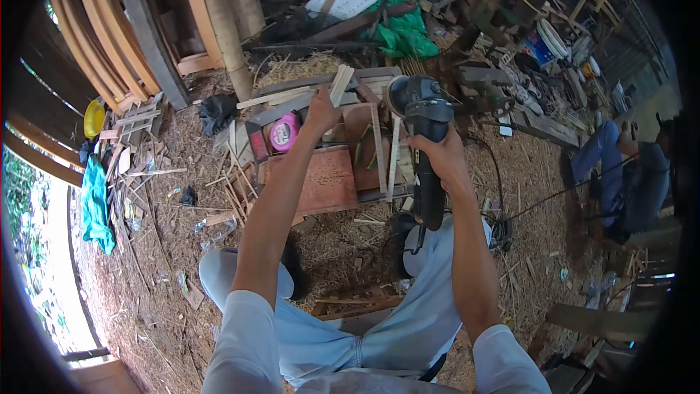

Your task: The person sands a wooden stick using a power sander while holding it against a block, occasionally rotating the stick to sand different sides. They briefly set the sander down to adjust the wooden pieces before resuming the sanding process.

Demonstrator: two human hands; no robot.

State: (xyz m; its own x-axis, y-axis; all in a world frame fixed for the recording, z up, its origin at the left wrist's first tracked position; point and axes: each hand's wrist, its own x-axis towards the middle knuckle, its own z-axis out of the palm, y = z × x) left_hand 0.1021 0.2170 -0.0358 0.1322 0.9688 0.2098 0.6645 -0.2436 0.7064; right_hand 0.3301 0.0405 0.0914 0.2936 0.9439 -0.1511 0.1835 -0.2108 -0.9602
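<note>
My left hand (321, 111) is closed around short, pale wood strips (340, 85), which point up and away from me. My right hand (443, 157) grips the body of a black angle grinder (429, 118). Its round disc (397, 95) faces left, toward the strips, with a gap between them. Below my left hand are a pink round container (284, 132) and a reddish-brown wooden board (326, 181). Two thin wood sticks (379, 147) lean between the board and the grinder. Whether the disc is spinning cannot be made out.
A black cable (499, 175) runs along the ground at right. Another person (620, 175) sits at the far right. Wood scraps and shavings cover the floor (175, 263). Curved wooden frames (109, 36) stand at left; a green plastic sheet (408, 36) lies behind.
</note>
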